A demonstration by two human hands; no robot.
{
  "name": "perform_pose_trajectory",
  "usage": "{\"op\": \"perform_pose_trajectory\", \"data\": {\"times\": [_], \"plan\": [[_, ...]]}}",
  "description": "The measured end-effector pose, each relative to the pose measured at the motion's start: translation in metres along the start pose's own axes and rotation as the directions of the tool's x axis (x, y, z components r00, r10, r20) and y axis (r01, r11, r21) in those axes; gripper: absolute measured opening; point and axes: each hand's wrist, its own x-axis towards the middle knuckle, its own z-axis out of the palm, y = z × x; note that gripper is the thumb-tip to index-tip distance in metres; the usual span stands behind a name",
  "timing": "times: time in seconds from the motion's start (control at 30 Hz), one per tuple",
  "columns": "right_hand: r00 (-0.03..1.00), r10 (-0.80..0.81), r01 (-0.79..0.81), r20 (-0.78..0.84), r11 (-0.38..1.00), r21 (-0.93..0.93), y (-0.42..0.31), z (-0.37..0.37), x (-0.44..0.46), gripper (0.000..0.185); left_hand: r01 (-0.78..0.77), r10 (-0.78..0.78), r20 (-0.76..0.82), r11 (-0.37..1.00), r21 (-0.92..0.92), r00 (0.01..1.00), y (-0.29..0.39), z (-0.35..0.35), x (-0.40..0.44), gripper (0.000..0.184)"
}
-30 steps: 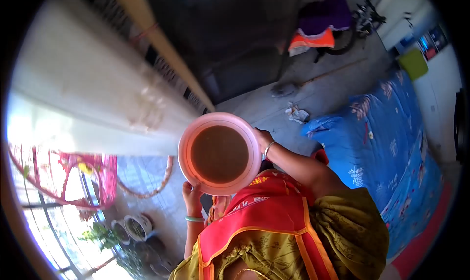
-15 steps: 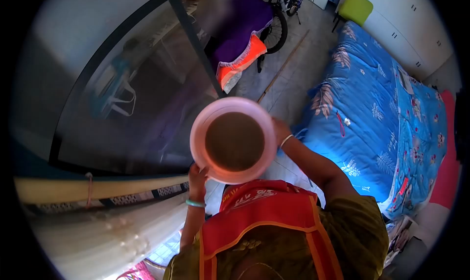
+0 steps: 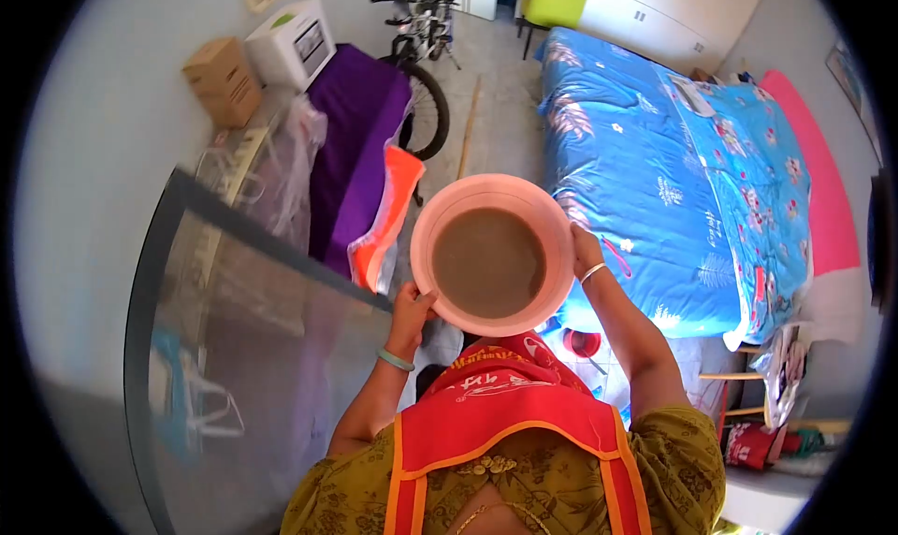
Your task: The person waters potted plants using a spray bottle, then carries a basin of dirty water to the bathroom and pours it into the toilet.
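A pink plastic basin is held out in front of my red apron. Murky brown water fills its lower part. On the near left of the rim, my left hand grips the basin, with a pale green bangle at its wrist. My right hand holds the opposite side of the rim, a white bangle on that wrist. Most fingers of both hands are hidden behind or under the basin.
Left stands a dark-framed glass panel. Beyond are a purple cloth, a box and a bicycle. A bed with a blue cover lies right. A stick and red bucket are on the floor.
My view has shifted past the glass panel, which now sits lower and farther left. The curtain has left view; the boxes have come into view. Both hands still hold the basin.
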Motion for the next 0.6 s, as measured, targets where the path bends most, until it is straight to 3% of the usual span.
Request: {"op": "perform_pose_trajectory", "data": {"times": [0.2, 0.33, 0.4, 0.5, 0.57, 0.6], "plan": [[0.997, 0.017, -0.018, -0.070, 1.000, -0.009, -0.068, -0.004, 0.085, 0.028, 0.028, -0.044, 0.155, 0.994, 0.104, 0.987, 0.034, 0.061, 0.126, 0.023], [0.998, -0.002, 0.006, -0.055, 0.997, 0.083, -0.113, -0.014, 0.177, 0.027, 0.028, -0.060, 0.259, 0.992, 0.123, 0.964, 0.044, 0.105, 0.233, 0.023], [0.973, -0.205, 0.191, -0.110, 0.973, -0.126, -0.143, 0.011, 0.202, 0.022, 0.048, -0.066, 0.212, 0.995, 0.087, 0.975, 0.070, 0.139, 0.279, 0.024], [0.972, -0.221, 0.197, -0.081, 0.951, -0.237, -0.168, -0.006, 0.297, 0.024, 0.060, -0.075, 0.199, 0.995, 0.080, 0.977, 0.110, 0.177, 0.344, 0.026], [0.984, -0.076, 0.082, -0.161, 0.996, 0.029, -0.199, 0.015, 0.327, 0.027, 0.069, -0.084, 0.193, 0.994, 0.081, 0.978, 0.132, 0.199, 0.393, 0.027], [0.984, -0.075, 0.079, -0.164, 0.997, 0.019, -0.212, 0.019, 0.353, 0.027, 0.044, -0.062, 0.188, 0.994, 0.098, 0.980, 0.142, 0.208, 0.419, 0.027]]}}
